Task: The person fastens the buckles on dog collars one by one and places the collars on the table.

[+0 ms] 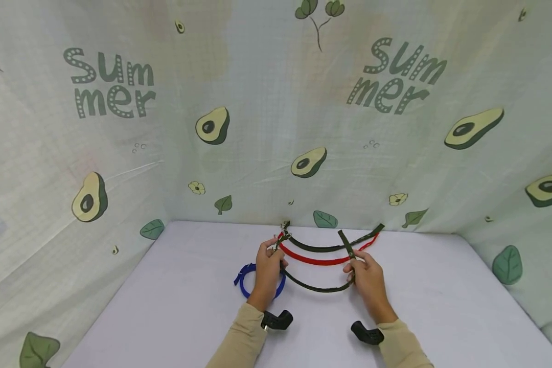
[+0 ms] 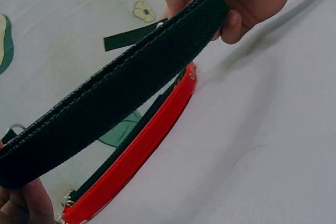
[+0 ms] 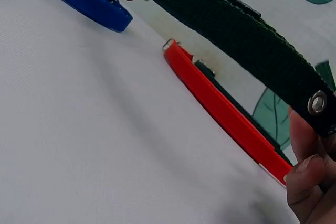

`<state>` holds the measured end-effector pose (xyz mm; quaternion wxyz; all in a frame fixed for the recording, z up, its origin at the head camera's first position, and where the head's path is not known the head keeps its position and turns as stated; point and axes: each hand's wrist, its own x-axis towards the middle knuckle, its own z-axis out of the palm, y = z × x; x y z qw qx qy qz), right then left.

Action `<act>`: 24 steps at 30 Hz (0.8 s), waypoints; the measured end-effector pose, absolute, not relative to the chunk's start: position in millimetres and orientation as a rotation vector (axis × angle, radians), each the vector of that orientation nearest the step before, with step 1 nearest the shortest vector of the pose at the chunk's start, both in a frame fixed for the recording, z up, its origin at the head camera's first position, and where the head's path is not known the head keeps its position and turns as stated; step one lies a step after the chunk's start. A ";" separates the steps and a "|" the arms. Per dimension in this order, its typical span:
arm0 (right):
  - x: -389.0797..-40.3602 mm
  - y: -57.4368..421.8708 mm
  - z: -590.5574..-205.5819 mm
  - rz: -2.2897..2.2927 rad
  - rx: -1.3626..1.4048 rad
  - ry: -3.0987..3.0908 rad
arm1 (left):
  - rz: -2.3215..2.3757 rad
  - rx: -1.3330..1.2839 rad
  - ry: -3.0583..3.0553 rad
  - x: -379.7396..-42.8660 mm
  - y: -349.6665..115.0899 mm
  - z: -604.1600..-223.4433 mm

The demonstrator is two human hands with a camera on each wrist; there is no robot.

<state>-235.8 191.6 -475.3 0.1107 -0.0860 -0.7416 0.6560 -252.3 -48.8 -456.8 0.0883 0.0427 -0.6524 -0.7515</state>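
Holds a dark green strap (image 1: 319, 290) aloft by both ends, over the white surface (image 1: 179, 317). Grips one end in the curled fingers of the left hand (image 1: 268, 270), near some metal fittings (image 1: 283, 236). Pinches the opposite end between thumb and fingers of the right hand (image 1: 369, 278), leaving a short free length poking up past the fingertips. Sags in a shallow arc from hand to hand, clear of the surface. Shows, in the right wrist view, a metal eyelet (image 3: 317, 103) just beside the right thumb and fingers, and in the left wrist view, a line of stitching near one edge. Has beyond it a red strap (image 1: 317, 261), laid in a curve on the surface, and just behind that a second green strap (image 1: 317, 249), bent along much the same line. Has to the left a blue strap (image 1: 242, 283), coiled into a ring and partly hidden by the left hand and wrist. Wears beige sleeves (image 1: 241, 332), plus a black device (image 1: 280, 320) at each wrist. Faces a pale cloth (image 1: 257, 76) printed with avocados, leaves and "summer".
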 end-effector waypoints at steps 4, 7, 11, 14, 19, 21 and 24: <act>-232.3 186.0 -475.9 1.955 -0.194 -2.151 | -2.251 0.125 -1.928 -250.2 -47.7 -456.9; -231.0 183.1 -475.7 1.935 -0.183 -2.133 | -2.235 0.096 -1.959 -250.3 -46.5 -457.9; -229.8 179.6 -474.0 1.921 -0.160 -2.129 | -2.196 0.064 -2.028 -249.8 -45.5 -458.1; -228.2 177.1 -472.3 1.904 -0.144 -2.154 | -2.184 0.067 -2.064 -249.2 -45.6 -458.0; -226.3 175.2 -472.6 1.886 -0.152 -2.201 | -2.192 0.080 -2.087 -248.6 -47.3 -458.4; -226.1 174.7 -473.1 1.888 -0.148 -2.204 | -2.193 0.078 -2.084 -248.4 -47.8 -458.6; -225.5 172.8 -473.4 1.899 -0.130 -2.196 | -2.187 0.070 -2.065 -248.2 -48.1 -458.8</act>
